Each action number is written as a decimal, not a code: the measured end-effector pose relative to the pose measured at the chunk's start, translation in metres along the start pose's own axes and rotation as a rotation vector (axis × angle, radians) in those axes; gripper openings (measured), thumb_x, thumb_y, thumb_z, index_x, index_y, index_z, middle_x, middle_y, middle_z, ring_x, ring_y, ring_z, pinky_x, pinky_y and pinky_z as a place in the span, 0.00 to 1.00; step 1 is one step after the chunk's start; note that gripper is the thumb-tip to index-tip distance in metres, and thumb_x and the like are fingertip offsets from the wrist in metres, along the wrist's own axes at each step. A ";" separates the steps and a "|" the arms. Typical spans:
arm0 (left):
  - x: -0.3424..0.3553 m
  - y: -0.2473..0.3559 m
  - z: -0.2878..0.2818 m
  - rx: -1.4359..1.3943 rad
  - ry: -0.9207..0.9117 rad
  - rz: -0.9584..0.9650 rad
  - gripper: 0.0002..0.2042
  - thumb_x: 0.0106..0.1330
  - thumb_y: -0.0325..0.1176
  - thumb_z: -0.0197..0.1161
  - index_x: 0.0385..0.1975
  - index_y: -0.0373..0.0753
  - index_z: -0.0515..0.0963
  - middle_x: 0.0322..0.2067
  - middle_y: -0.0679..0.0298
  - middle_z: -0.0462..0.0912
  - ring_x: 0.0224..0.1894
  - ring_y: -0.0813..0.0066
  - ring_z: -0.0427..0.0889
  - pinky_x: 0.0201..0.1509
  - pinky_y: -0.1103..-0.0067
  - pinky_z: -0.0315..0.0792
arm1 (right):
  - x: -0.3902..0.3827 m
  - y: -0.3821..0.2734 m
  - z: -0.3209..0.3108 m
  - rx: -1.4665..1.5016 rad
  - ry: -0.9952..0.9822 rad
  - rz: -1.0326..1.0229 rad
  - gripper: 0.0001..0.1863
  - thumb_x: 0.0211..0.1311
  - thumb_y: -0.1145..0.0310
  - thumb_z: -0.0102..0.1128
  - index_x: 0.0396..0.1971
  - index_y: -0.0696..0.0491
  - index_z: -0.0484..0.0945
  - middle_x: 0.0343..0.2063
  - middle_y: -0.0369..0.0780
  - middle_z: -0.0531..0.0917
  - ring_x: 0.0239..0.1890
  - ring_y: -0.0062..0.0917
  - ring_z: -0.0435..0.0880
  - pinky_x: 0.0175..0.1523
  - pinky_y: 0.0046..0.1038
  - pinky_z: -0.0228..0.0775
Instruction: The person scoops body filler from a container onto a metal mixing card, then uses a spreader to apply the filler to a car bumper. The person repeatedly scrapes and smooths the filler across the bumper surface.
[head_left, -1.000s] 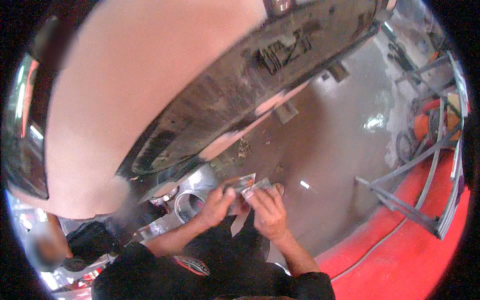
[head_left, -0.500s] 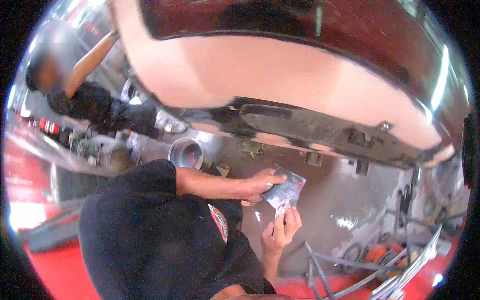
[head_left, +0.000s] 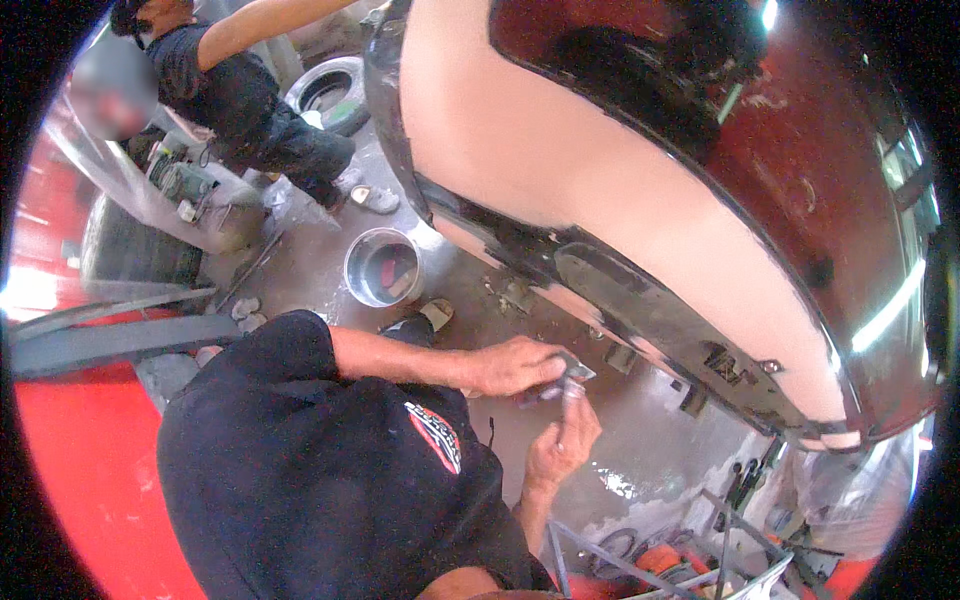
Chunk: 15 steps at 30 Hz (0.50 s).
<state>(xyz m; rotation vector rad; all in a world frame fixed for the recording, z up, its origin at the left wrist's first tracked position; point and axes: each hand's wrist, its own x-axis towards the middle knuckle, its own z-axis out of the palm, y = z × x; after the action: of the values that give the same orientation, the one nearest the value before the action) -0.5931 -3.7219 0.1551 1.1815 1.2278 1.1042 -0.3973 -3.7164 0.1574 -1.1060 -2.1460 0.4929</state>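
In front of my chest, my left hand [head_left: 518,366] grips a dark grey sheet of sandpaper [head_left: 574,370], thumb on top. Little of the sheet shows; it looks folded or turned edge-on. My right hand [head_left: 564,440] is just below, fingertips pinched together at the sheet's lower edge. Something whitish shows at those fingertips, too blurred to name. Beyond both hands stretches a large car bumper [head_left: 620,170] coated in pale pink, with a black lower section [head_left: 640,290].
A metal bucket [head_left: 352,272] with liquid stands on the wet floor [head_left: 480,420]. At upper left a co-worker in dark clothes [head_left: 225,95] is beside a tyre [head_left: 352,112], one arm stretched toward the car. A metal frame [head_left: 640,560] and orange item [head_left: 660,558] lie lower right.
My view has turned, so the bumper now slants down to the right and the bucket shows more fully. The sheet, spread flat before, now shows only a small part between my hands.
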 end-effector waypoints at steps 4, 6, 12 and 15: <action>-0.010 -0.011 -0.007 0.165 0.341 0.106 0.18 0.73 0.38 0.52 0.56 0.32 0.73 0.40 0.44 0.82 0.42 0.49 0.83 0.46 0.67 0.75 | 0.016 -0.023 0.015 -0.020 -0.243 -0.200 0.20 0.48 0.84 0.54 0.43 0.56 0.84 0.46 0.42 0.84 0.48 0.38 0.79 0.57 0.40 0.68; -0.016 -0.009 -0.023 0.105 0.419 0.006 0.18 0.74 0.37 0.52 0.56 0.31 0.72 0.40 0.47 0.83 0.41 0.56 0.84 0.46 0.69 0.75 | 0.020 -0.028 0.011 -0.010 -0.378 -0.227 0.20 0.47 0.84 0.54 0.41 0.56 0.84 0.45 0.41 0.84 0.48 0.38 0.79 0.58 0.40 0.68; -0.022 0.016 -0.064 -0.276 0.541 0.046 0.15 0.76 0.35 0.52 0.55 0.34 0.74 0.42 0.61 0.84 0.42 0.78 0.79 0.48 0.75 0.75 | 0.040 -0.081 0.004 0.112 -0.137 -0.325 0.25 0.43 0.86 0.53 0.46 0.59 0.80 0.49 0.47 0.81 0.52 0.44 0.77 0.60 0.44 0.68; -0.032 -0.009 -0.076 -0.955 0.368 -0.219 0.13 0.74 0.33 0.54 0.52 0.35 0.76 0.44 0.61 0.83 0.43 0.76 0.82 0.49 0.74 0.78 | 0.047 -0.105 0.025 0.140 -0.134 -0.384 0.28 0.44 0.88 0.53 0.50 0.59 0.79 0.53 0.49 0.78 0.54 0.48 0.76 0.60 0.46 0.68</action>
<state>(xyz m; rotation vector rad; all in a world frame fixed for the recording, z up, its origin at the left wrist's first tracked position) -0.6702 -3.7508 0.1502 0.1209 0.8637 1.5193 -0.4942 -3.7387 0.2196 -0.5773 -2.3273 0.5374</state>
